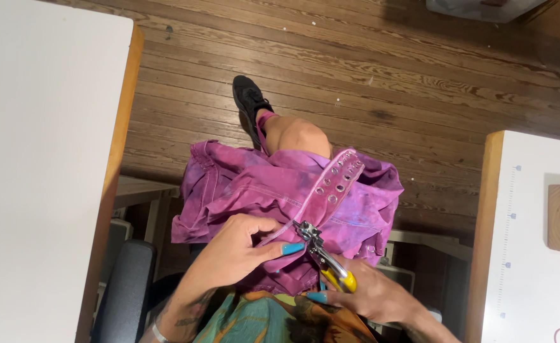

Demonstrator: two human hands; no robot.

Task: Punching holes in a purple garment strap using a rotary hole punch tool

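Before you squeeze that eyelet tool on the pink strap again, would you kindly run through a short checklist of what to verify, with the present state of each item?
1. Tool in hand: the right hand grips the yellow-handled pliers. Ok.
2. Strap steadied: the left hand pinches the pink strap beside the tool head. Ok.
3. Strap seated between the tool's jaws: the head sits at the strap's edge, but the seating is hidden. Cannot tell.
4. Fingertips out of the bite: the left thumb lies right against the tool head. Not ok.
5. Garment supported: the purple garment rests across the lap. Ok.
6. Spacing from the last eyelet: too small to judge. Cannot tell.
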